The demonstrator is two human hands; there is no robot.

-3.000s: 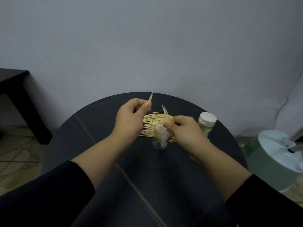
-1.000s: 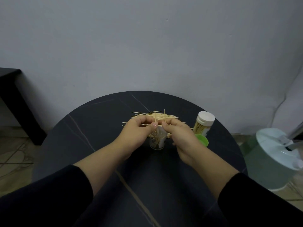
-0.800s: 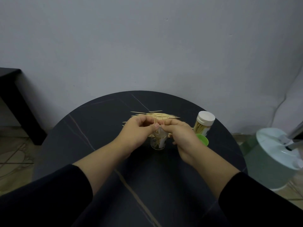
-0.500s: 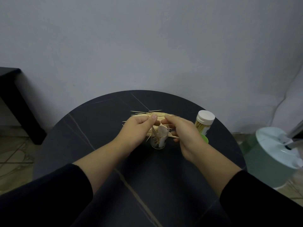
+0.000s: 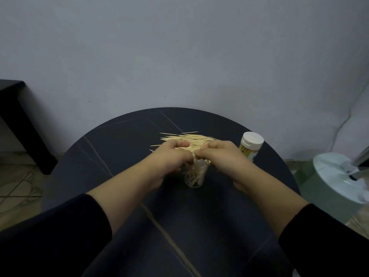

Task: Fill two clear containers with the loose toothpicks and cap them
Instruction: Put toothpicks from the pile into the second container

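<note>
Where the two hands meet near the middle of the round bench [image 5: 119, 156], the left hand [image 5: 171, 158] and the right hand [image 5: 221, 156] both have their fingers curled, fingertip to fingertip, pinching a small bundle of toothpicks [image 5: 194, 156] between them. The bundle sits just over the mouth of the open container [image 5: 194, 176], a clear, thin-walled plastic cylinder standing upright on the bench directly beneath the hands. A loose scatter of pale wooden sticks leans at odd angles inside it, filling it only partly. A white patch, perhaps a label, shows on its side, too blurred to read. There are two containers in all. The second, the capped container [image 5: 250, 145], stands upright to the right, just beyond the right hand and apart from it. It has a smooth white round cap, and yellowish sticks are packed behind its clear wall. Behind the hands lies one pile of loose toothpicks [image 5: 189, 139], thin, pointed and straw-coloured. Most lie roughly parallel across the bench, and a few strays poke out to the left. The bench top is matte black stone-like material crossed by fine pale veins. Black sleeves [image 5: 60, 236] cover both forearms short of the wrists. Off the bench, a pale green round appliance [image 5: 339, 176] stands at the right and a black side table [image 5: 12, 108] at the left, before a plain grey wall.
</note>
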